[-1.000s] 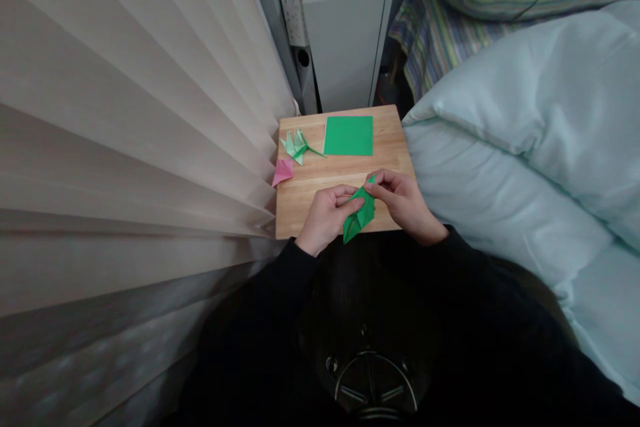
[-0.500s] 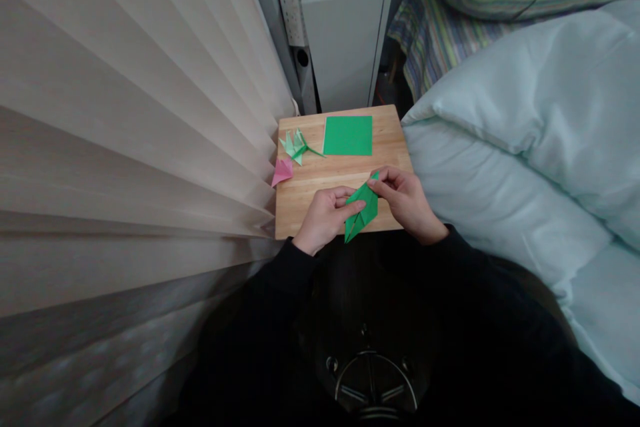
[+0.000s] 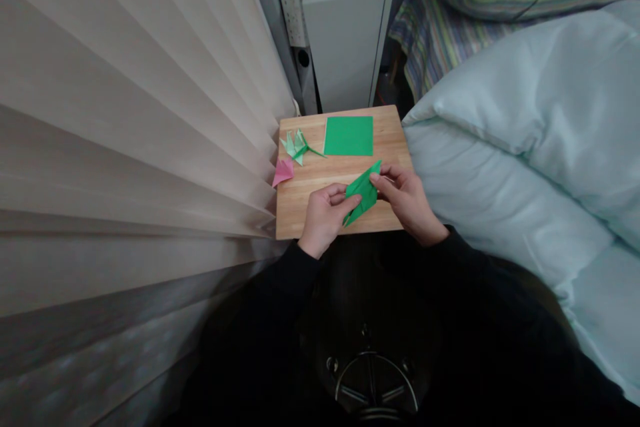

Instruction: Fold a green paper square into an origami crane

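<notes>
A folded piece of green origami paper (image 3: 363, 192), long and diamond-shaped, is held tilted over the near part of a small wooden table (image 3: 295, 213). My left hand (image 3: 326, 213) pinches its lower left side, thumb on top. On the upper right edge, my right hand (image 3: 403, 199) grips it between thumb and fingers; the fingertips beneath are partly hidden. Beyond the hands lies a stack of flat green square paper (image 3: 349, 136). To its left rest a green folded paper flower (image 3: 299, 145) with a thin stem and a pink folded paper piece (image 3: 283, 171).
A pale pleated curtain (image 3: 150, 93) hangs against the table's left edge. A light blue quilt (image 3: 505, 140) borders the right side. Behind the table stands a white cabinet (image 3: 343, 47), and a striped cloth (image 3: 440, 40) hangs at the back right.
The folded green paper has moved slightly up and away from me, and its tilt has changed. My left hand has shifted a little up along with it; both hands keep hold.
</notes>
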`<move>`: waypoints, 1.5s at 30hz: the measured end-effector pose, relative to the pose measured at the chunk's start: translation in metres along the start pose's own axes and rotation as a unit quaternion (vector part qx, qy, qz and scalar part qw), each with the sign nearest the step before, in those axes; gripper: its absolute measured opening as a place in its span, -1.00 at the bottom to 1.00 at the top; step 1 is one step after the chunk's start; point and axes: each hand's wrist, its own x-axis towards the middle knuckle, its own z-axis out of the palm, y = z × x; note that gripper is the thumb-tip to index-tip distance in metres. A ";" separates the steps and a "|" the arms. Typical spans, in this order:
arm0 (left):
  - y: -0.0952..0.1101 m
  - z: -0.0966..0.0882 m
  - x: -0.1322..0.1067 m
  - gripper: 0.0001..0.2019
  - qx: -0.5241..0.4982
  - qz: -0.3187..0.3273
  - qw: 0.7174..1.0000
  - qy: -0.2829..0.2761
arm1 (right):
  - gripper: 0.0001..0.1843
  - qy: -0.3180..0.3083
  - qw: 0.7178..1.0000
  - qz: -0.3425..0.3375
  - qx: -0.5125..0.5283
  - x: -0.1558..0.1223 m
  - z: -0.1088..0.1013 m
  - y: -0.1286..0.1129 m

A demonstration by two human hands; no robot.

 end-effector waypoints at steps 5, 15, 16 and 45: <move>0.000 -0.001 0.000 -0.66 -0.007 0.000 1.000 -0.012 | -0.53 -0.049 0.998 0.004 -0.031 -0.003 0.006 0.004; -0.003 -0.002 0.000 -0.63 0.008 -0.002 0.999 -0.033 | -0.68 -0.022 0.999 0.041 -0.016 -0.005 0.004 0.001; -0.003 -0.001 0.000 -0.63 0.011 0.001 0.999 -0.033 | -0.68 -0.022 0.999 0.044 -0.011 -0.005 0.004 0.001; 0.000 0.002 -0.004 -0.78 -0.019 -0.008 1.000 0.013 | -0.64 0.040 0.998 0.049 -0.010 -0.005 0.005 0.001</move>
